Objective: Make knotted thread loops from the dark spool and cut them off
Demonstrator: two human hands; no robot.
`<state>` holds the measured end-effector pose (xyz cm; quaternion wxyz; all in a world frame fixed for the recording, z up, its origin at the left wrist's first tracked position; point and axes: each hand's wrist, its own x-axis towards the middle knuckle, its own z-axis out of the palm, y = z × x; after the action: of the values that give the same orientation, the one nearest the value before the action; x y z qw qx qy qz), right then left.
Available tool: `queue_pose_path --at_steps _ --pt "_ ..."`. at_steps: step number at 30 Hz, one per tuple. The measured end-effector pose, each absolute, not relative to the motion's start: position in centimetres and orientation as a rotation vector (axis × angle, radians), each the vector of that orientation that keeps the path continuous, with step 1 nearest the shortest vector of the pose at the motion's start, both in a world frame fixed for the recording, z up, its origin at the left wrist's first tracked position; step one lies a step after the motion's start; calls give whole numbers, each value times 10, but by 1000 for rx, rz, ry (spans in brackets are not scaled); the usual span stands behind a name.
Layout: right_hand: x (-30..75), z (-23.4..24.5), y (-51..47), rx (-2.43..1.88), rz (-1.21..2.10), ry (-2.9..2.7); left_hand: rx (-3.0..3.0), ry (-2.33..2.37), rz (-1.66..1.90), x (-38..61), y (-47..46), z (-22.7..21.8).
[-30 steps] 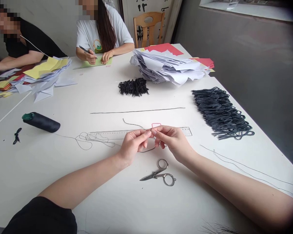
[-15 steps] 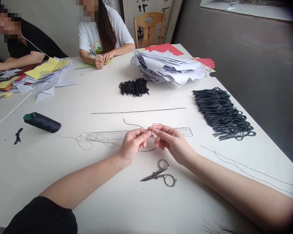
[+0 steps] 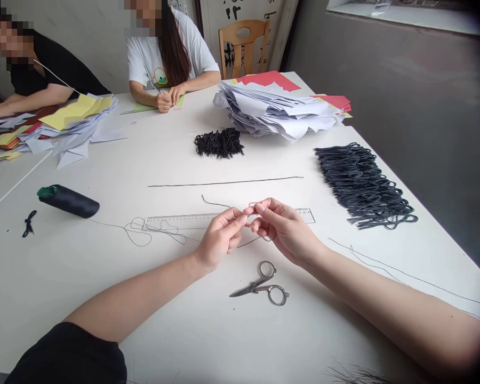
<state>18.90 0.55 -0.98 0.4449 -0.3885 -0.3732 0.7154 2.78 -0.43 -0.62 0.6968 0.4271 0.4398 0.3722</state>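
My left hand point(image 3: 222, 234) pinches a thin dark cord point(image 3: 250, 243) between thumb and forefinger. Close beside it, my right hand point(image 3: 282, 226) is pinched on the same cord; the short stretch between the fingertips is partly hidden. One end of the cord lies beyond my left hand, and a loop hangs below the fingers. Under and behind both hands lies a clear ruler point(image 3: 172, 221). Loose fine thread point(image 3: 138, 244) runs from a dark spool point(image 3: 70, 201) at the left towards my left hand. Open-bladed scissors point(image 3: 260, 287) rest on the table below my hands.
A straight cord point(image 3: 224, 182) lies beyond the ruler. Bundles of looped dark cords point(image 3: 220, 144) point(image 3: 362, 186) lie further back and right. Paper stacks point(image 3: 280, 109) point(image 3: 78, 120) stand behind. Two people sit across the table, one writing. Loose threads point(image 3: 404, 277) lie near my right forearm.
My right hand has shifted slightly up and its fingertips have drawn a little apart from my left ones. The cord loop below my hands has moved to the right.
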Motion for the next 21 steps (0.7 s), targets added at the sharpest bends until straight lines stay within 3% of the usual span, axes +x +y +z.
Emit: queue_pose_path --at_steps 11,14,18,21 --pt "223 36 29 -991 1405 -849 889 941 773 24 -4 -5" --pt "231 41 30 -1060 1016 -1130 895 950 755 23 -4 -4" --pt "237 43 27 -1228 238 -1514 912 937 749 23 -4 -3" --pt "241 38 28 -1369 54 -1725 941 922 753 23 -4 -3"
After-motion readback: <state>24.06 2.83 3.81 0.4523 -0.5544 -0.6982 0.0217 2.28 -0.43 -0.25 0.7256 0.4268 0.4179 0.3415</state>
